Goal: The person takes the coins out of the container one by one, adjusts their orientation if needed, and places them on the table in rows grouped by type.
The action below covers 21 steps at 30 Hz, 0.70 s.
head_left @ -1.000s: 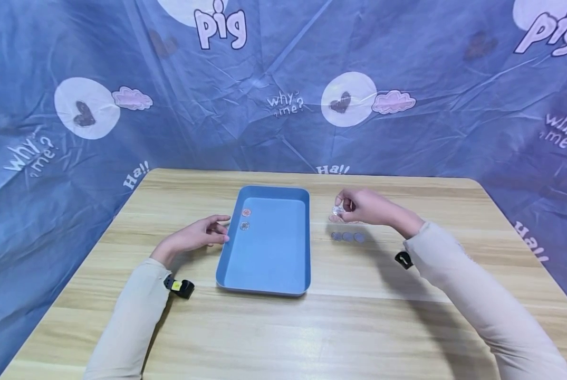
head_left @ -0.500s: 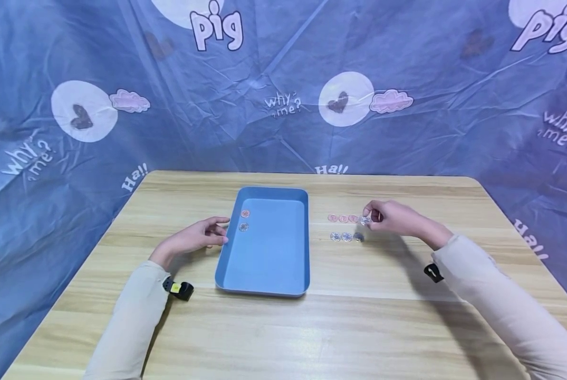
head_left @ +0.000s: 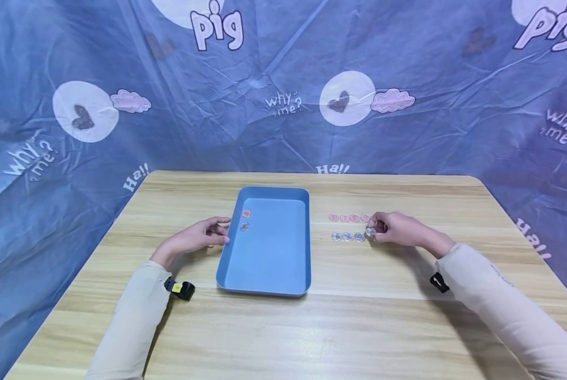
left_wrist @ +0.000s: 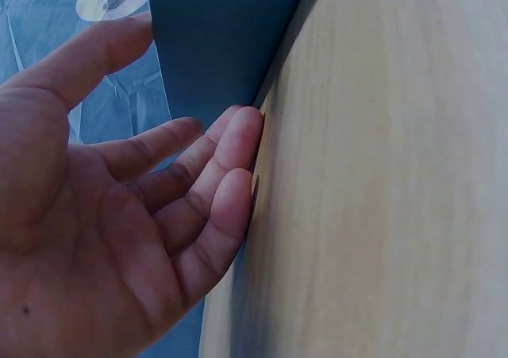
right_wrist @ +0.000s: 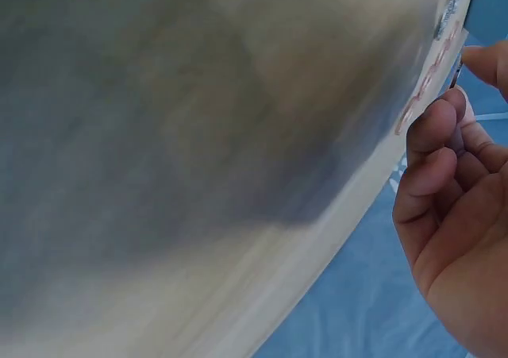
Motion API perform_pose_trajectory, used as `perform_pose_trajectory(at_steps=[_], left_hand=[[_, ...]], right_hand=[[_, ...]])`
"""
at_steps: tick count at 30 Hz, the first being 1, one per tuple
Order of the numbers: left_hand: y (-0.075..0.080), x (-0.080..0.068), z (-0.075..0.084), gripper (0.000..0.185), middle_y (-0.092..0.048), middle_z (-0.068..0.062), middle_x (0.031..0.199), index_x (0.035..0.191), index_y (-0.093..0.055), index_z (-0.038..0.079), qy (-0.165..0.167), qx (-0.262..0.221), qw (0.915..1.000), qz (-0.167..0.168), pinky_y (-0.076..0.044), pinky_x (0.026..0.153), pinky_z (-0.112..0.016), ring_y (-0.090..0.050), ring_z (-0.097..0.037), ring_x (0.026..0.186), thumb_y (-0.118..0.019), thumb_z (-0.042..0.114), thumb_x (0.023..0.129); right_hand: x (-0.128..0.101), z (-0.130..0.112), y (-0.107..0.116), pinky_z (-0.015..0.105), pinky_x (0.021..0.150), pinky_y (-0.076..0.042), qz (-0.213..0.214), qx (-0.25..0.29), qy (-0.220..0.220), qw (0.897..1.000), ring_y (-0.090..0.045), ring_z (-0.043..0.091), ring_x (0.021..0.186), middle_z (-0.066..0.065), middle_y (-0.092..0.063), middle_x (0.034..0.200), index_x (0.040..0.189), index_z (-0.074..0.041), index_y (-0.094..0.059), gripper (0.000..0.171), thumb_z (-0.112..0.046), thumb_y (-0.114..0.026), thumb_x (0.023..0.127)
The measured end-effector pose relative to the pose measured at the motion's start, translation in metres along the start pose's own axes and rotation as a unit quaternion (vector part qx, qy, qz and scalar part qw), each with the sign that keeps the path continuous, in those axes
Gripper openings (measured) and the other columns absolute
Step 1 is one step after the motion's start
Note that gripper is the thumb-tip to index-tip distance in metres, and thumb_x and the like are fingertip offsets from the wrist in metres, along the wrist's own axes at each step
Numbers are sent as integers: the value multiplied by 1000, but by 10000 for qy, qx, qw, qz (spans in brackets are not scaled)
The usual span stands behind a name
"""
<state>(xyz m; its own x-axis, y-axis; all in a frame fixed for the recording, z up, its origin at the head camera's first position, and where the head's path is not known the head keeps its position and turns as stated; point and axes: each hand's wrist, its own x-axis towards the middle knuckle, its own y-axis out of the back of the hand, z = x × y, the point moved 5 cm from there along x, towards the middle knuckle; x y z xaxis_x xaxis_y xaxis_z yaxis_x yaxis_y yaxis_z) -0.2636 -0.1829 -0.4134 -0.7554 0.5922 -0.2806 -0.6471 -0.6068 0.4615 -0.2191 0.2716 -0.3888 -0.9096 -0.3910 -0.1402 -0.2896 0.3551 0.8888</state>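
Head view – right hand (head_left: 397, 230) pinches silver token (head_left: 370, 231); wrist view alone shows left hand (left_wrist: 119, 215) spread against tray (left_wrist: 214, 40)

Small round silvery coin (head_left: 370, 231) pinched at right hand (head_left: 397, 230) fingertips, low over bench, ending a row of three silvery coins (head_left: 347, 237)

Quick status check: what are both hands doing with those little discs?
Right hand pinches silver disc at silver row's end. Left hand open beside blue tray. Nothing in the way.
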Motion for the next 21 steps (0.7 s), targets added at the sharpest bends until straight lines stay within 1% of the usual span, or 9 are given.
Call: perform_pose_trajectory(at_steps=[4, 9, 13, 21], left_hand=[[0, 0, 0, 69, -55, -22, 125, 150, -27, 0, 22, -33, 10000, 0, -50, 85, -30, -58, -20, 104, -61, 25, 95], [0, 0, -1, 69, -54, -23, 126, 150, -27, 0, 18, -43, 10000, -21, -50, 85, -31, -58, -22, 106, -61, 24, 95], [-1, 0, 0, 69, -54, -23, 127, 150, -26, -1, 12, -50, 10000, -21, -50, 86, -30, -58, -23, 107, -61, 24, 95], [-1, -1, 1, 69, -53, -23, 126, 149, -27, -1, 22, -38, 10000, -12, -49, 86, -30, -57, -24, 108, -61, 23, 95]], right_hand=[[-2, 4, -3, 23, 62, -39, -34, -14, -24, 10000, -47, 9, 69, -2, -55, 77, 100, -2, -61, 23, -16, -69, 84], [-3, 7, -8, 23, 61, -38, -6, -42, 119, 9999, -45, 8, 67, -3, -53, 75, 98, -2, -61, 21, -16, -68, 84], [-3, 9, -10, 22, 61, -36, 16, -37, 64, 10000, -44, 7, 67, -4, -52, 74, 97, -4, -60, 19, -16, -68, 84], [-3, 8, -11, 22, 61, -36, -31, 18, 31, 10000, -44, 7, 66, -3, -52, 74, 98, -4, -60, 20, -17, -67, 85]])
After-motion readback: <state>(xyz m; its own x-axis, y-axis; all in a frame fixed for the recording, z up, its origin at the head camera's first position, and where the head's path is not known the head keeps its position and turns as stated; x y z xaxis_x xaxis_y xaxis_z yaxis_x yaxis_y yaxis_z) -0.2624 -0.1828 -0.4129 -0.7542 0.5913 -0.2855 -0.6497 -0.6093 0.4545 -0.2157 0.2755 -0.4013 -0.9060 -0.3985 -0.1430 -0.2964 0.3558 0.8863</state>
